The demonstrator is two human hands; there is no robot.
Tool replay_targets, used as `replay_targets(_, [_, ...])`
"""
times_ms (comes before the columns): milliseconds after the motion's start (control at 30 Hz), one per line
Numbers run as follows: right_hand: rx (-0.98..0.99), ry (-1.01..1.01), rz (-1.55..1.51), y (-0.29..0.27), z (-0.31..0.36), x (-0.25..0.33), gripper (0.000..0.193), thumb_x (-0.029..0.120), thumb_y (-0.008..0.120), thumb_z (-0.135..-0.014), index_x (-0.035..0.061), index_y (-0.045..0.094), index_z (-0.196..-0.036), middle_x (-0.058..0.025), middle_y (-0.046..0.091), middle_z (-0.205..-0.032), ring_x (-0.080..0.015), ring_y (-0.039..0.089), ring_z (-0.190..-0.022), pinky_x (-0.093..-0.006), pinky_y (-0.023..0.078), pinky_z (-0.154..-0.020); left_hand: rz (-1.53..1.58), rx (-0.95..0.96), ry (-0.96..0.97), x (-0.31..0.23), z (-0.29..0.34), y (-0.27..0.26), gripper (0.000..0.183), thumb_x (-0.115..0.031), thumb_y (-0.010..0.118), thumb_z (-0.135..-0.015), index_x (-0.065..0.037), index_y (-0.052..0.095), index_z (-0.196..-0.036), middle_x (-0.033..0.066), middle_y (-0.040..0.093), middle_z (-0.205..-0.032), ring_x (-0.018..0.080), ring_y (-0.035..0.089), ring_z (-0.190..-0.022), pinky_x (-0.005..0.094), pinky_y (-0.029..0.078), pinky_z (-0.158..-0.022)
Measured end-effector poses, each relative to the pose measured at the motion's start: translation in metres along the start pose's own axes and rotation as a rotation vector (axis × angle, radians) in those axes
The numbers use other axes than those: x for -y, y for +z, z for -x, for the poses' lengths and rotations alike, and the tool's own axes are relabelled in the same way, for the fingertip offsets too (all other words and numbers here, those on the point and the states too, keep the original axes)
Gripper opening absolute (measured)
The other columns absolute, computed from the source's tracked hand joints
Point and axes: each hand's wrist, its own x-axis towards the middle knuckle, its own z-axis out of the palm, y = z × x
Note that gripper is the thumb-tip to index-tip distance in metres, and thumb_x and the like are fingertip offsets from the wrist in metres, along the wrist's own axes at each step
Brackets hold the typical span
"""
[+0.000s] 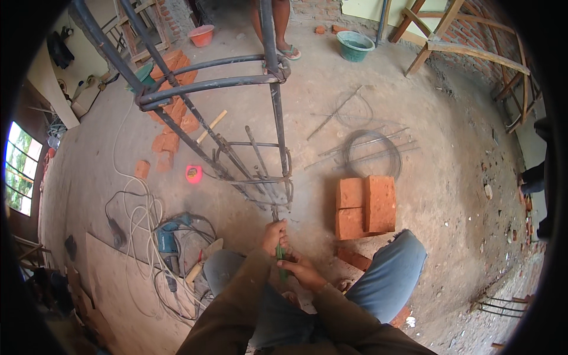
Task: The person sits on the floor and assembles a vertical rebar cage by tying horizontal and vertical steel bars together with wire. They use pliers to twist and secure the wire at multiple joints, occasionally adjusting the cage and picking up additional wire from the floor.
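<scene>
My left hand (275,236) is closed around the upper part of a slim green-handled tool (280,253). Just below it, my right hand (300,271) is closed on the handle of the same tool. The tool points away from me, and its dark tip is close to the near end of a steel rebar cage (284,148); whether they touch I cannot tell. Long bars and bent stirrups make up the cage, which rises from the floor towards the top of the view. My fingers partly hide the tool, so its exact kind is unclear.
Stacked bricks (365,207) stand right of my hands, near a wire coil (373,155). To the left lie a pink tape measure (193,174), a teal power drill (168,239) and tangled cable (142,222). Farther off are a green basin (355,46) and a person's legs (283,26).
</scene>
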Motion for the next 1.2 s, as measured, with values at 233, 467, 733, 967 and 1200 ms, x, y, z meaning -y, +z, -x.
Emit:
replay_targets(233, [-0.236, -0.121, 0.200, 0.054, -0.006, 0.002, 0.021, 0.027, 0.061, -0.095, 0.0071, 0.059, -0.101, -0.0037, 0.060, -0.079, -0.0149, 0.059, -0.073, -0.0343, 0.047, -0.062, -0.944, -0.474, 0.330, -0.004, 0.006, 0.016, 0.027, -0.029, 0.065, -0.092, -0.003, 0.060, -0.098, 0.0025, 0.055, -0.068, 0.0164, 0.056, -0.061, 0.0325, 0.043, -0.053])
replay_targets(467, [0.268, 0.337, -0.444, -0.021, -0.028, -0.033, 0.040, 0.038, 0.065, -0.094, 0.0068, 0.054, -0.116, -0.0063, 0.059, -0.104, -0.0140, 0.057, -0.093, -0.0329, 0.048, -0.073, -0.196, 0.191, -0.060, -0.030, 0.026, 0.030, 0.043, -0.046, 0.066, -0.092, -0.004, 0.057, -0.096, 0.0120, 0.065, -0.091, 0.0229, 0.066, -0.087, 0.0367, 0.053, -0.075])
replay_targets(733, [0.064, 0.070, 0.076, -0.036, -0.025, -0.022, 0.031, 0.020, 0.066, -0.094, 0.0055, 0.059, -0.120, -0.0082, 0.064, -0.104, -0.0196, 0.063, -0.098, -0.0365, 0.053, -0.079, -0.707, -0.645, 0.350, 0.028, 0.000, 0.012, 0.045, -0.041, 0.059, -0.096, 0.004, 0.063, -0.095, 0.0106, 0.062, -0.075, 0.0205, 0.061, -0.061, 0.0353, 0.051, -0.056])
replay_targets(967, [0.065, 0.149, 0.243, -0.062, -0.025, -0.018, 0.044, 0.005, 0.060, -0.089, 0.0071, 0.055, -0.133, -0.0057, 0.062, -0.113, -0.0198, 0.059, -0.108, -0.0336, 0.049, -0.080, -1.167, -0.502, 0.439, 0.053, -0.021, -0.041, 0.018, -0.018, 0.052, -0.097, -0.003, 0.062, -0.101, 0.0096, 0.062, -0.077, 0.0205, 0.063, -0.063, 0.0342, 0.050, -0.052])
replay_targets(1200, [0.073, 0.279, 0.160, -0.078, -0.021, -0.003, 0.060, 0.001, 0.057, -0.087, 0.0134, 0.044, -0.144, -0.0073, 0.055, -0.129, -0.0240, 0.060, -0.112, -0.0405, 0.051, -0.082, -0.554, -0.782, 0.444, 0.054, -0.046, -0.040, 0.024, -0.018, 0.051, -0.092, 0.000, 0.065, -0.099, 0.0200, 0.064, -0.077, 0.0308, 0.067, -0.069, 0.0400, 0.053, -0.065])
